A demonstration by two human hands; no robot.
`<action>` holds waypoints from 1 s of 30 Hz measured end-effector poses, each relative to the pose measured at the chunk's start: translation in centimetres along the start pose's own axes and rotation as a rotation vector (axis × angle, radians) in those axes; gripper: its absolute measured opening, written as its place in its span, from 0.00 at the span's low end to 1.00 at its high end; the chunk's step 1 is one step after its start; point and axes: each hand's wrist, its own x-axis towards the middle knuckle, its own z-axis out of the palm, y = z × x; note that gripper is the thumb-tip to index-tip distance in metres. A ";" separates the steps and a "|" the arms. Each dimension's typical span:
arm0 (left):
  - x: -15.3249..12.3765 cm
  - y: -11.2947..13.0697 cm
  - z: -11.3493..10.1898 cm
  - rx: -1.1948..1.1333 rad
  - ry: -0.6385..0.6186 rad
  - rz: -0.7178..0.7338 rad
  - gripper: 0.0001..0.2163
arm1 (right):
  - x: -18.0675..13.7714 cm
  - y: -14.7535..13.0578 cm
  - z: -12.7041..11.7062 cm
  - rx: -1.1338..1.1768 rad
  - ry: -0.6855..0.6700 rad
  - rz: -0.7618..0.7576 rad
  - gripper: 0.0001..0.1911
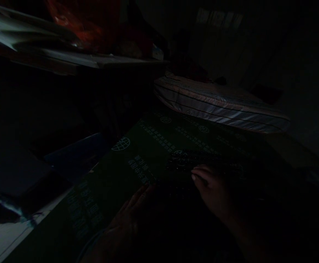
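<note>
The view is very dark. A black cloth with small pale specks (180, 162) lies on a green printed board (154, 137), and its lower part fades into shadow. At the cloth's left edge, my left hand (132, 210) rests low with its fingers stretched out and lying flat. My right hand (210, 182) is over the cloth's middle, thumb and fingertips drawn together in a pinch that appears to have the dark fabric in it. The exact grip is hard to see in this light.
Beyond the board lies a striped mattress (220, 104). A table (99, 60) at the upper left bears an orange-red plastic bag (85, 25) and papers. Below the table's near side is a dark blue flat item (74, 155). Pale floor (0, 237) shows at lower left.
</note>
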 end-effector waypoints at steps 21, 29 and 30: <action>-0.2 0.3 0.2 -0.056 -0.020 -0.092 0.15 | 13.0 6.5 4.4 -0.557 -0.593 0.111 0.09; -0.2 0.5 0.3 -0.092 -0.038 -0.103 0.16 | 13.5 6.9 5.1 -0.581 -0.632 0.103 0.08; -0.2 0.5 0.3 -0.095 -0.040 -0.102 0.16 | 13.4 6.9 5.2 -0.584 -0.635 0.098 0.07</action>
